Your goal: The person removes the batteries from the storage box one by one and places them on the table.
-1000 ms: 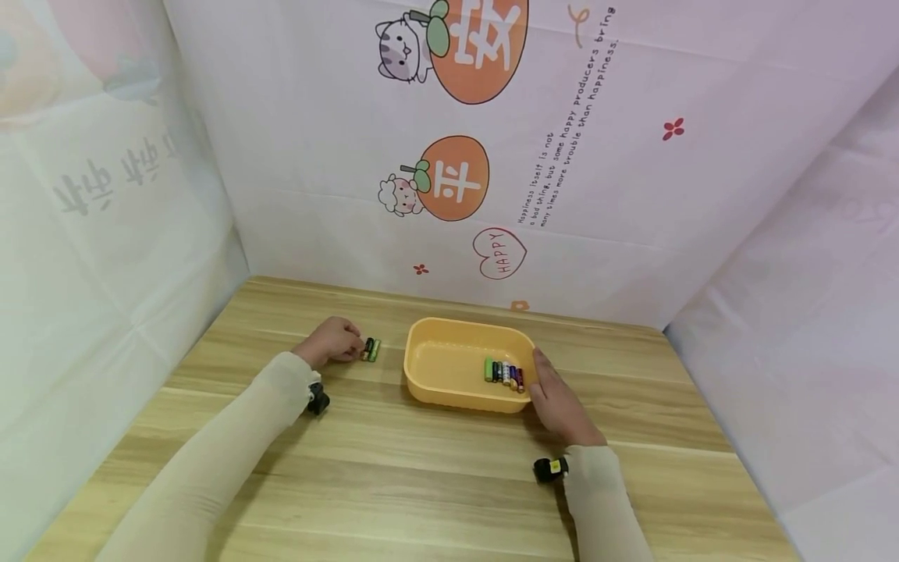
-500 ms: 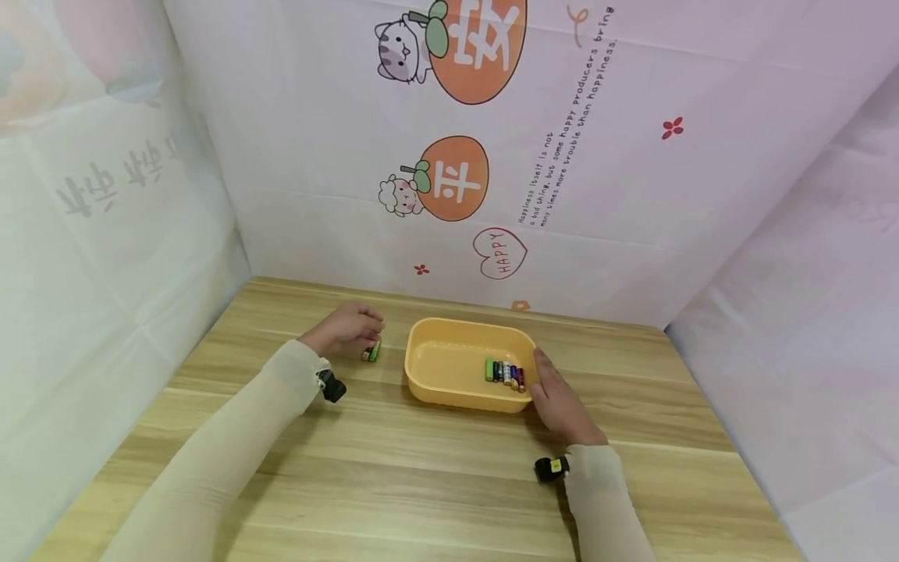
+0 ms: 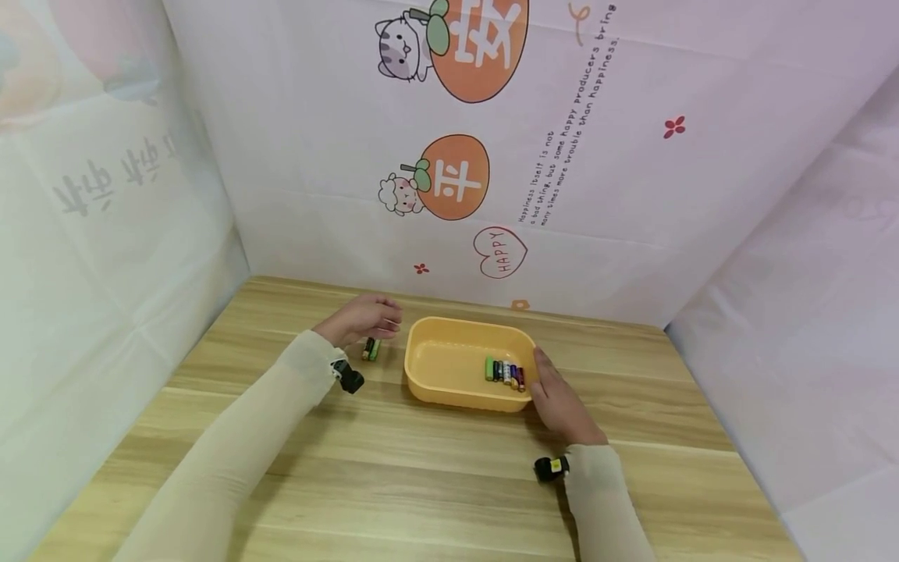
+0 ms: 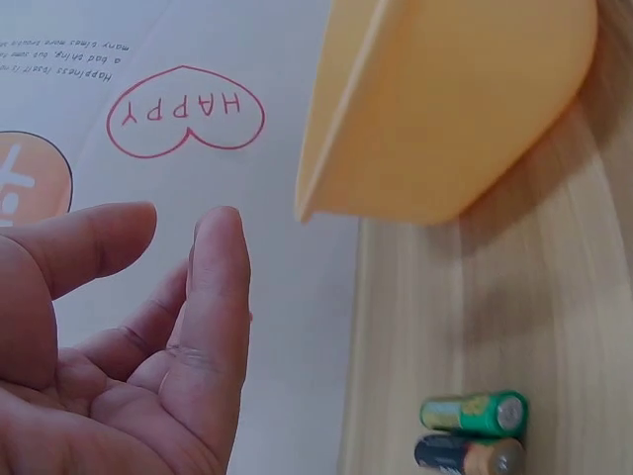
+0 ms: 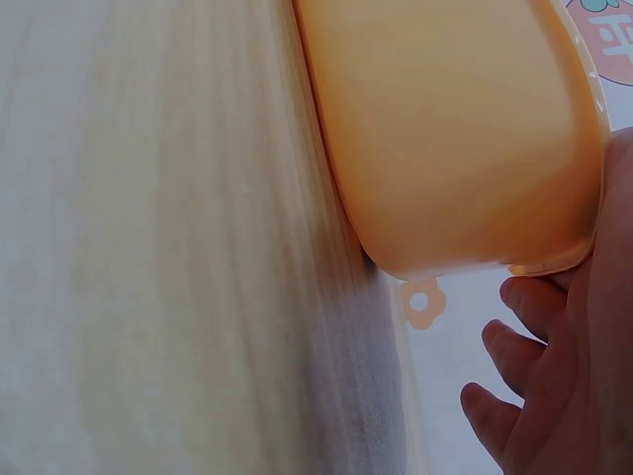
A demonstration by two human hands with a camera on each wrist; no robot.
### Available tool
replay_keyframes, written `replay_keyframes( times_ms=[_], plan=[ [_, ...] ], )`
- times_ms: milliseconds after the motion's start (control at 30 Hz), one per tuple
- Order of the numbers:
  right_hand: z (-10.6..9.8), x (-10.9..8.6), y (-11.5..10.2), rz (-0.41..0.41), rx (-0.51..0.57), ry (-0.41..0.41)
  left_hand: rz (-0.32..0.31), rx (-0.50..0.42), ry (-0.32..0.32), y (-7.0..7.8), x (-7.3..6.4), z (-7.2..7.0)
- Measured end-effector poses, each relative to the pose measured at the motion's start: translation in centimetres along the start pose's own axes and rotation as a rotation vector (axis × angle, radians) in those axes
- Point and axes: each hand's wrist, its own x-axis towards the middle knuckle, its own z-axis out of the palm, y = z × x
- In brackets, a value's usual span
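Observation:
My left hand [image 3: 365,318] is raised beside the left end of a yellow plastic bin [image 3: 449,400]. In the left wrist view its thumb and index finger [image 4: 220,282] stand apart with nothing between them. Below that hand, a black-and-copper battery [image 4: 467,455] and a green battery [image 4: 475,415] lie side by side on the table. My right hand [image 3: 562,406] holds the bin's right end, its thumb at the rim and its other fingers [image 5: 514,356] around the far side. Several batteries [image 3: 506,372] lie in a row inside the bin, near that end.
The wood-grain table [image 3: 421,484] runs back to a printed white cloth wall [image 3: 597,257]. More white cloth hangs at the left [image 3: 105,273] and right [image 3: 787,312]. The bin stands near the table's back edge.
My left hand has moved right and away from me, from beside the two loose batteries to past them near the bin. The right hand, the bin and the batteries have stayed put.

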Motion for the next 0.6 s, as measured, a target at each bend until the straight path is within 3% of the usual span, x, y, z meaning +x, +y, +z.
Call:
replay_keyframes(
  times_ms=[600],
  plan=[
    [-0.2, 0.1, 0.4, -0.003, 0.004, -0.012, 0.007, -0.002, -0.087, 1.9, 1.8, 4.2]
  ],
)
